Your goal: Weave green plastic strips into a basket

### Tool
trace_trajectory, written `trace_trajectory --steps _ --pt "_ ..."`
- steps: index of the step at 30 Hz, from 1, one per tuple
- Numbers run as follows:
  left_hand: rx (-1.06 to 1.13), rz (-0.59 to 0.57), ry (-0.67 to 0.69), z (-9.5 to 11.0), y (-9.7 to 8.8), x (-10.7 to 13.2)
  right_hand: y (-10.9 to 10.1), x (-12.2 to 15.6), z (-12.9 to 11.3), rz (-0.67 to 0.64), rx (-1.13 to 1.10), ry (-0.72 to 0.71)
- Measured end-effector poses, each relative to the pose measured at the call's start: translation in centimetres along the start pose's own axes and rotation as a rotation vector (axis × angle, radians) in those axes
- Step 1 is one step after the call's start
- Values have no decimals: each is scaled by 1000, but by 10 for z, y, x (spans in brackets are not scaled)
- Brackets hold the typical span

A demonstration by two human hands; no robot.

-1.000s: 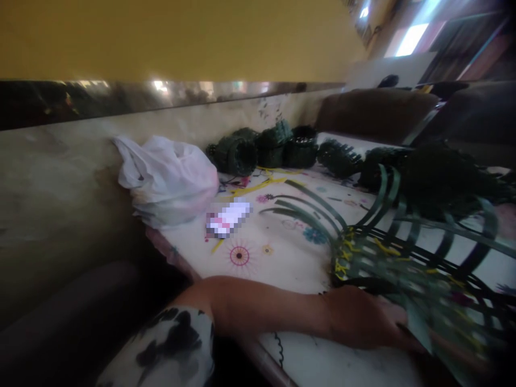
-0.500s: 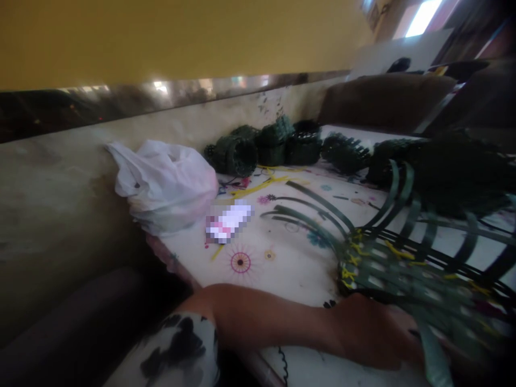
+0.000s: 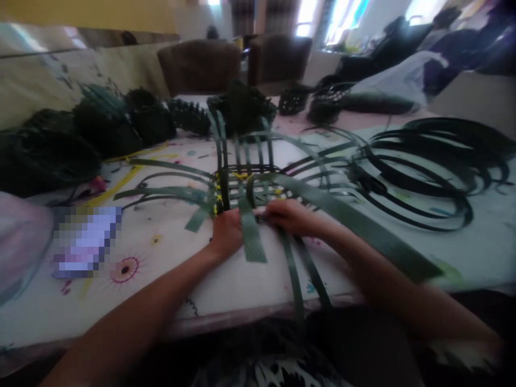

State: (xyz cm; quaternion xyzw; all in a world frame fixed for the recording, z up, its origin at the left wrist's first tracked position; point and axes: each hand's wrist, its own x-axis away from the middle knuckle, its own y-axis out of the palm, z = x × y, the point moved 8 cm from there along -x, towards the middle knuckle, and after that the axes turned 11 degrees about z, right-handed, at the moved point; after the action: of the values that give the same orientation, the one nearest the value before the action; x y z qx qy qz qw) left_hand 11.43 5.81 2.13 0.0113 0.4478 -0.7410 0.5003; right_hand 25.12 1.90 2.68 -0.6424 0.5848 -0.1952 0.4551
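A half-woven base of green strips [image 3: 245,185] with small yellow ties lies on the flowered tablecloth [image 3: 161,252] in front of me. Loose strip ends fan out from it on all sides, and some hang over the near table edge. My left hand [image 3: 226,232] sits at the base's near left corner, fingers closed on the weave. My right hand [image 3: 289,216] is just to the right of it, pinching a strip at the near edge. A wide green strip [image 3: 250,231] runs between the two hands.
Finished dark green woven baskets [image 3: 100,123] line the back left along the wall. A coil of dark strips [image 3: 427,166] lies at the right. More baskets [image 3: 298,99] and brown chairs [image 3: 201,64] stand at the far end. A white plastic bag [image 3: 20,242] sits at left.
The view has swung right from the bag and wall to the woven base. My right hand has come into view, and both hands now grip the weave's near edge.
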Motion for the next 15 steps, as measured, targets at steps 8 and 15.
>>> trace_trajectory --steps 8,15 --pt "-148 -7 -44 14 -7 -3 -9 -4 -2 44 40 -51" --pt "-211 -5 -34 21 0 -1 -13 2 -3 95 102 -83"
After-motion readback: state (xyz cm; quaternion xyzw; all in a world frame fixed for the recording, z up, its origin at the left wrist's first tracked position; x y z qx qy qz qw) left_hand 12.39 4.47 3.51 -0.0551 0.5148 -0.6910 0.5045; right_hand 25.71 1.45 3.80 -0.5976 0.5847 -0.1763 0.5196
